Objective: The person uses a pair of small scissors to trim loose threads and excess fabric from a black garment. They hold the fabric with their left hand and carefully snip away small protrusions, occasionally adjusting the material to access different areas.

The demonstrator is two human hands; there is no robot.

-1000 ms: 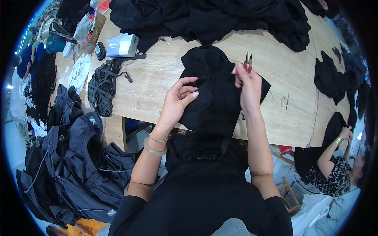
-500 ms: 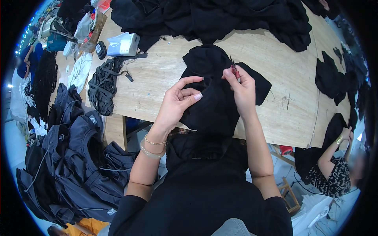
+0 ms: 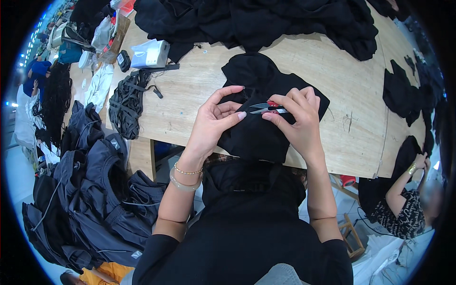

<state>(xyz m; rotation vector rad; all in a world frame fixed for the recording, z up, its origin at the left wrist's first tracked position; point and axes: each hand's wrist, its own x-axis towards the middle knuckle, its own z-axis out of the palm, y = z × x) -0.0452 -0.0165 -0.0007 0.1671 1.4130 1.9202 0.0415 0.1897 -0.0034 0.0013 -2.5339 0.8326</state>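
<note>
Your right hand pinching red-handled snips, blades toward your left hand, its forefinger and thumb apart over black cloth, grip unclear

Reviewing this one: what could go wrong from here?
The red-handled snips point toward the left hand, blades apart and near its thumb, so a slip might nick it. The black cloth lies rumpled beneath the blades; a stray cut could catch a fold.

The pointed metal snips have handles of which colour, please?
The snips' handles are red, seen best in the head view.
</note>
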